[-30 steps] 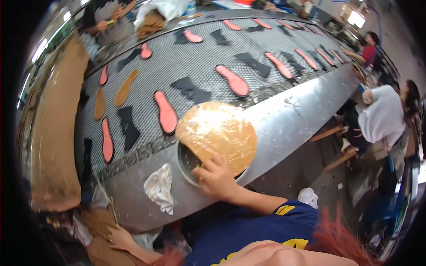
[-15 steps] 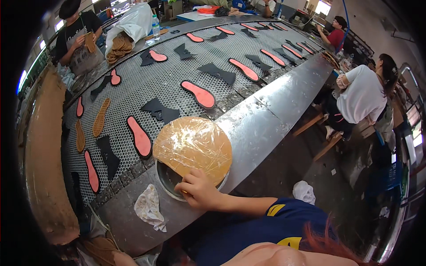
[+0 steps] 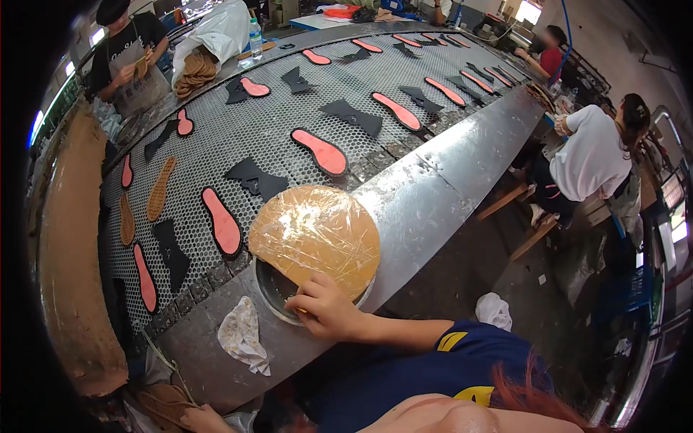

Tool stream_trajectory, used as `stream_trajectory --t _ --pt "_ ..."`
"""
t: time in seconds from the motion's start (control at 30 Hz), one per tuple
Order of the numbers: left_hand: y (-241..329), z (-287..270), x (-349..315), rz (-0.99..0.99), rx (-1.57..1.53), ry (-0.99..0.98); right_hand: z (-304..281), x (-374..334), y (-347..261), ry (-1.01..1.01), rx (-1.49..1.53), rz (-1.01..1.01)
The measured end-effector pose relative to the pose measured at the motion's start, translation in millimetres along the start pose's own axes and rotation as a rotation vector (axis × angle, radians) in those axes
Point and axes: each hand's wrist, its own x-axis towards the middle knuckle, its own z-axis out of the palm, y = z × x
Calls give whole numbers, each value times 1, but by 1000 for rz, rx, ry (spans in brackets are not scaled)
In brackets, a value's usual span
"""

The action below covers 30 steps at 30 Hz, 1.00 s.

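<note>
My right hand [image 3: 328,310] is closed around a small yellow handle, mostly hidden in the fingers, at the near rim of a round bowl [image 3: 273,290]. A plastic-wrapped, tan round lid [image 3: 317,234] covers most of this bowl. At the lower left edge, my left hand [image 3: 206,419] has its fingers on the edge of a brown sole [image 3: 160,404], partly cut off by the frame. A crumpled, stained white cloth [image 3: 243,335] lies left of the bowl. Pink insoles with black rims [image 3: 221,222] and black cut-out shoe uppers [image 3: 256,179] lie spread over the mesh belt.
The mesh conveyor belt [image 3: 216,141] runs away beside a metal ledge [image 3: 426,187]. Two brown soles [image 3: 161,189] lie on its left part. A brown board [image 3: 72,267] stands at left. Co-workers [image 3: 588,151] sit at right; another person [image 3: 130,58] stands far left near bagged soles [image 3: 196,71].
The insoles and uppers on the belt have shifted slightly left. My left hand has come further into view at the brown soles. My right hand stays at the bowl.
</note>
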Motion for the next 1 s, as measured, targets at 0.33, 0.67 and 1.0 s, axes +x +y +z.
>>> stream_trajectory --t 0.33,0.67,1.0 --pt "-10 -36 -11 -12 -464 647 -12 0 8 -33 -14 -12" --pt "-10 -84 -20 -1 -763 985 -23 3 4 29 51 25" --pt "5 -109 -34 81 -831 1043 -34 5 6 -7 18 4"
